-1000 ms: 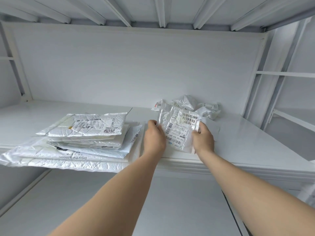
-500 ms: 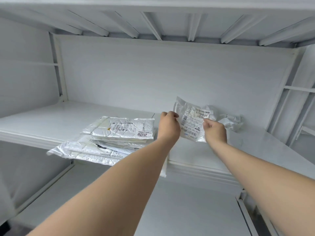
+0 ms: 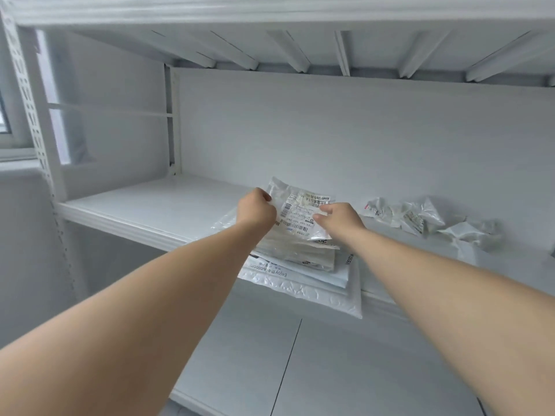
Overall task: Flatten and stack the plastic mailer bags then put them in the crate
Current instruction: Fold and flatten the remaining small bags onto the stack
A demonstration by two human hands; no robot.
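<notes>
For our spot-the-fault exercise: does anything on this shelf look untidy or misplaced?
Crumpled white plastic mailer bags lie scattered on the white metal shelf's right, unflattened. The flat white mailer stack overhangs its front edge. Left hand and right hand grip a translucent labelled mailer.

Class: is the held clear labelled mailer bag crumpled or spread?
Spread: left hand and right hand hold opposite edges of the clear mailer bag.

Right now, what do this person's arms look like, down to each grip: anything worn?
The left forearm and right forearm are bare to the frame edge, no sleeves in view. The left grip and right grip wear no gloves; no watch, bracelet or ring shows on the sides facing the camera.
</notes>
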